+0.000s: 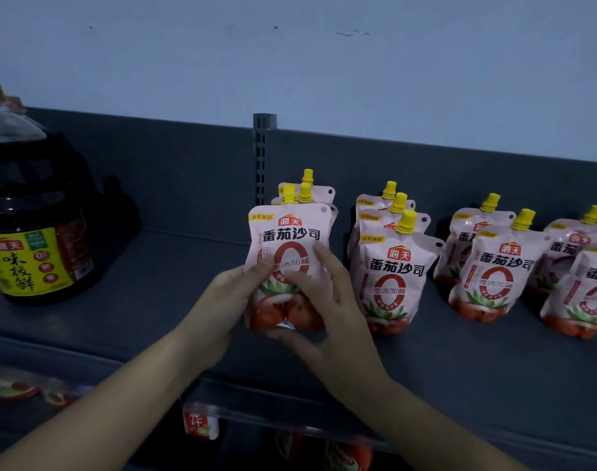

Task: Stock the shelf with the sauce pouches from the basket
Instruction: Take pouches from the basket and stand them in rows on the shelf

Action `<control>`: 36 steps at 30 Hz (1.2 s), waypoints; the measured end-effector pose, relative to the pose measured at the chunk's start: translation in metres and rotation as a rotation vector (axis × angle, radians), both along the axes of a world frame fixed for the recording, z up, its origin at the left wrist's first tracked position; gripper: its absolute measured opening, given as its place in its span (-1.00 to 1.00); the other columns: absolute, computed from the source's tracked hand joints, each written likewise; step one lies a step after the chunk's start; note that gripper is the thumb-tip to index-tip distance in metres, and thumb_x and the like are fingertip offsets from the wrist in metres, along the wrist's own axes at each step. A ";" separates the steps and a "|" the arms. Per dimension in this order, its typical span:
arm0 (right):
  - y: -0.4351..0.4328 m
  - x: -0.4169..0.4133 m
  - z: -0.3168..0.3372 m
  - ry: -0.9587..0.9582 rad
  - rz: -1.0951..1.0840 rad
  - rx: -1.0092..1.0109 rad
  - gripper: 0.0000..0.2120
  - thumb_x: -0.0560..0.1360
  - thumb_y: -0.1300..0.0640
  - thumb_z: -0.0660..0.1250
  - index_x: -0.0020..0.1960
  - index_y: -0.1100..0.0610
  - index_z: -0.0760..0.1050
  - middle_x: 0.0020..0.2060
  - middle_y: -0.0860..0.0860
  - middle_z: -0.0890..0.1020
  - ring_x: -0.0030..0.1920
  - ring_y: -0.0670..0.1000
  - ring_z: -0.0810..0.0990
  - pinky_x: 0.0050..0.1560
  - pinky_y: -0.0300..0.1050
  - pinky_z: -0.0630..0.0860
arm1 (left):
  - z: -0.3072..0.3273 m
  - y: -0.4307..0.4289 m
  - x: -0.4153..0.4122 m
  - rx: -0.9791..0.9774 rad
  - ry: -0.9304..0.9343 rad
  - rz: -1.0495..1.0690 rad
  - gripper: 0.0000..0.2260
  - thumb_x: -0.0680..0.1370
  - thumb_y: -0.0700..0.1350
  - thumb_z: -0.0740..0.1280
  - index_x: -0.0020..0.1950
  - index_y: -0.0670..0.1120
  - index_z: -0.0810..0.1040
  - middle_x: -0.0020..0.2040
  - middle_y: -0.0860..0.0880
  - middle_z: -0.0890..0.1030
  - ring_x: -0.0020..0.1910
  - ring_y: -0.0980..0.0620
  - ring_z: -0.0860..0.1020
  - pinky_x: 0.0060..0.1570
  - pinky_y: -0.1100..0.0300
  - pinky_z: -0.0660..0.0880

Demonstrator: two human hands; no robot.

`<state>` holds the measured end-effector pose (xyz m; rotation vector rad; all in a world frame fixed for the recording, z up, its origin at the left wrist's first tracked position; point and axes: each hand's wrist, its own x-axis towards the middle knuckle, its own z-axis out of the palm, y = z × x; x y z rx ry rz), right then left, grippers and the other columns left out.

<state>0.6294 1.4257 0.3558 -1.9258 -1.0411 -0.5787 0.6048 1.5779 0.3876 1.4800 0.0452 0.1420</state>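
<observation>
Head view: sauce pouch [290, 253] is gripped upright on the shelf [154, 283] by left hand [229, 300] and right hand [327, 321]; placement judged underway, with level seating required before release.

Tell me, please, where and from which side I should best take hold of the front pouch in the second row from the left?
Probably a grip on the flat top band under its yellow spout, coming from above. The front pouch stands upright with others close behind, and the held pouch crowds its left; the top is free.
</observation>
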 end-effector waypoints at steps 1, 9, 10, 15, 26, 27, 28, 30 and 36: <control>0.001 0.000 0.003 0.018 0.036 0.046 -0.49 0.38 -0.05 0.37 0.30 -0.09 0.33 0.44 -0.15 0.13 0.43 -0.37 0.04 0.27 -0.60 0.14 | 0.002 -0.001 -0.004 0.012 -0.043 -0.002 -0.69 0.54 0.04 0.24 0.14 -0.11 0.58 0.03 -0.11 0.69 0.02 -0.12 0.65 0.05 -0.02 0.56; 0.001 0.001 0.020 0.039 0.040 0.293 -0.63 0.32 0.08 0.41 0.13 -0.01 0.53 0.15 -0.16 0.49 0.21 -0.30 0.44 0.18 -0.47 0.35 | -0.003 0.001 -0.032 0.216 -0.407 -0.117 -0.24 0.37 -0.13 0.50 0.43 0.20 0.18 0.26 0.21 0.53 0.22 0.11 0.55 0.06 0.28 0.53; -0.001 0.002 0.022 0.043 0.047 0.282 -0.62 0.31 0.06 0.41 0.13 -0.03 0.51 0.15 -0.17 0.49 0.21 -0.31 0.44 0.17 -0.48 0.36 | -0.004 0.004 -0.032 0.241 -0.422 -0.087 -0.25 0.30 -0.05 0.54 0.41 0.18 0.28 0.25 0.14 0.55 0.19 0.06 0.57 0.07 0.21 0.55; -0.012 0.001 0.036 0.105 0.181 0.213 -0.56 0.34 -0.05 0.43 0.20 -0.07 0.48 0.13 -0.24 0.51 0.23 -0.22 0.47 0.15 -0.43 0.41 | -0.002 0.002 -0.042 0.171 -0.508 -0.001 -0.44 0.25 -0.13 0.41 0.26 0.08 0.50 0.07 0.05 0.67 0.01 0.09 0.65 -0.07 0.30 0.56; -0.014 -0.014 0.036 0.152 0.351 0.354 -0.68 0.46 -0.03 0.34 0.16 0.07 0.54 0.18 -0.09 0.53 0.26 -0.11 0.49 0.19 -0.23 0.48 | 0.001 0.009 -0.050 0.051 -0.578 -0.092 -0.47 0.23 -0.26 0.38 0.13 0.16 0.60 0.09 0.09 0.66 0.08 0.12 0.62 -0.03 0.29 0.56; -0.015 -0.015 0.037 0.114 0.329 0.310 -0.69 0.44 0.01 0.37 0.16 0.04 0.53 0.20 -0.11 0.51 0.28 -0.11 0.48 0.21 -0.23 0.47 | 0.000 0.008 -0.052 0.079 -0.581 -0.095 -0.44 0.26 -0.31 0.41 0.16 0.17 0.57 0.10 0.13 0.65 0.08 0.15 0.61 -0.04 0.32 0.55; -0.016 -0.015 0.038 0.066 0.299 0.254 -0.68 0.42 0.08 0.39 0.17 0.01 0.52 0.22 -0.12 0.49 0.29 -0.12 0.45 0.23 -0.25 0.45 | 0.001 0.006 -0.052 0.116 -0.604 -0.082 -0.40 0.27 -0.36 0.44 0.17 0.19 0.55 0.11 0.16 0.64 0.08 0.18 0.61 -0.05 0.34 0.55; -0.015 -0.017 0.039 -0.040 0.239 0.156 -0.65 0.39 0.20 0.36 0.16 -0.01 0.49 0.26 -0.13 0.44 0.32 -0.13 0.41 0.25 -0.30 0.41 | -0.003 0.002 -0.049 0.184 -0.618 -0.021 -0.33 0.28 -0.42 0.49 0.20 0.22 0.52 0.15 0.22 0.60 0.12 0.19 0.59 -0.02 0.35 0.55; -0.015 -0.014 0.035 -0.140 0.195 0.185 -0.64 0.41 0.31 0.24 0.15 0.05 0.47 0.34 -0.04 0.37 0.40 -0.09 0.33 0.27 -0.30 0.40 | -0.005 0.012 -0.021 -0.010 -0.289 -0.004 -0.54 0.36 0.13 0.45 0.24 0.28 0.46 0.23 0.14 0.58 0.10 0.07 0.62 0.03 0.04 0.59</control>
